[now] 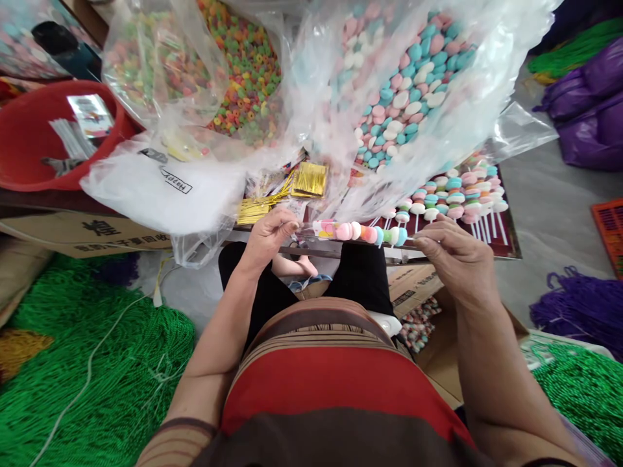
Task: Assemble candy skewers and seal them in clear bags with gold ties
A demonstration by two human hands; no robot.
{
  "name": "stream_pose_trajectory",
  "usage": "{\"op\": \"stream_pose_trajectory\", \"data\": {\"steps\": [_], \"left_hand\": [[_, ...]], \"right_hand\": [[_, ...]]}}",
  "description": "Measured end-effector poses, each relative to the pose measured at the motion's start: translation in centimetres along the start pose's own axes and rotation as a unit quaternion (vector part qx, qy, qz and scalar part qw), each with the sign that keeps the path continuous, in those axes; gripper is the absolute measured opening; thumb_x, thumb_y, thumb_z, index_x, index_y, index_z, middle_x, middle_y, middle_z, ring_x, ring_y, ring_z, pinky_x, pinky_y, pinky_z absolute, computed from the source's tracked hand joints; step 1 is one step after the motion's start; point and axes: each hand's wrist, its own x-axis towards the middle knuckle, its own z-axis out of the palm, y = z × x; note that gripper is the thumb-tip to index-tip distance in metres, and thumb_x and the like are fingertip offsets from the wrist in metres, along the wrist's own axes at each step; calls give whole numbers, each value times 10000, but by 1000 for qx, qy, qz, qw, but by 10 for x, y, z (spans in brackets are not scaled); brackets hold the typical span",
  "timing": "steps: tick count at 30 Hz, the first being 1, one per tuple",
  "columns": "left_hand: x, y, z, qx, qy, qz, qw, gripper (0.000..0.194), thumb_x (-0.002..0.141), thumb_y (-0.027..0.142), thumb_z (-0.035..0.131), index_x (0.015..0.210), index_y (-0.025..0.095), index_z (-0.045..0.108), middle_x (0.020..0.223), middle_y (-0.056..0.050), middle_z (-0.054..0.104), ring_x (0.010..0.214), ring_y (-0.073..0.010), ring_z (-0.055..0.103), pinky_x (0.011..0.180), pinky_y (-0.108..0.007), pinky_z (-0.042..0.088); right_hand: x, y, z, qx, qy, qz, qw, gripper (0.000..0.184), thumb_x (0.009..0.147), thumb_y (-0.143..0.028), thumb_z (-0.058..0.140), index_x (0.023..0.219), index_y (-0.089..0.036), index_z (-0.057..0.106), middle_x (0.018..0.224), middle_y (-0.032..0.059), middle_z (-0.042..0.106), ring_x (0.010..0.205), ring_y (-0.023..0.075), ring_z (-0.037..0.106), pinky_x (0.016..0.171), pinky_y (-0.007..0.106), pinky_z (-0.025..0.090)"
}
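- While the left hand [275, 235] pinched the clear wrapper [325, 229] at one end, the right hand [455, 253] gripped the white stick [410, 239] between thumb and fingers at the other.
- The skewer [357, 231] was held nearly level between the hands, just at the near edge of the counter [513, 243]; how far the wrapper covered its candies [387, 236] could not be told.
- It looked light; the candies seemed soft and apt to dent if squeezed, the wrapper thin, slippery and easily creased.
- The stick seemed slim but stiff, so its bare end was probably the safest hold.
- More skewers [455, 194] lay to the right, and gold ties [310, 179] lay near the left hand.
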Motion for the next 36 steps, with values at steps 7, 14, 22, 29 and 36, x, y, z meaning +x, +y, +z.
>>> {"op": "stream_pose_trajectory", "data": {"steps": [7, 14, 22, 29, 36], "left_hand": [[-3, 11, 0, 77, 3, -52, 996, 242, 916, 434, 677, 930, 194, 704, 678, 47, 547, 608, -88, 494, 609, -218, 416], [-9, 43, 31, 16, -45, -95, 994, 501, 889, 534, 695, 1285, 227, 683, 650, 54, 533, 533, -82, 480, 494, -193, 401], [-4, 45, 42, 14, -11, -67, 998, 419, 838, 539, 753, 1128, 239, 791, 895, -27, 727, 714, -116, 627, 600, -206, 535], [-4, 55, 46, -12, 5, -99, 995, 402, 912, 561, 657, 1052, 214, 805, 921, -46, 759, 767, -130, 669, 645, -221, 567], [-3, 53, 48, -81, 18, -172, 982, 448, 879, 629, 670, 1037, 227, 789, 834, -17, 740, 676, -119, 648, 573, -231, 567]], "right_hand": [[-3, 8, 5, 45, 65, -5, 997, 163, 910, -372, 741, 770, -288, 739, 750, -16, 695, 715, 195, 615, 1007, 491, 496], [-17, 13, 35, 111, 83, 30, 990, 128, 896, -400, 754, 828, -292, 759, 814, -6, 705, 809, 204, 632, 1030, 477, 501], [-20, 11, 49, 141, 61, 40, 987, 81, 903, -338, 750, 834, -296, 753, 827, -26, 717, 818, 177, 639, 1131, 493, 434], [-21, 12, 50, 142, 60, 66, 986, 129, 885, -390, 763, 808, -287, 754, 814, -16, 705, 809, 183, 622, 1086, 469, 462], [-24, 17, 58, 194, 68, 118, 971, 198, 840, -465, 795, 798, -275, 758, 803, -20, 691, 799, 173, 617, 987, 413, 508]]}}
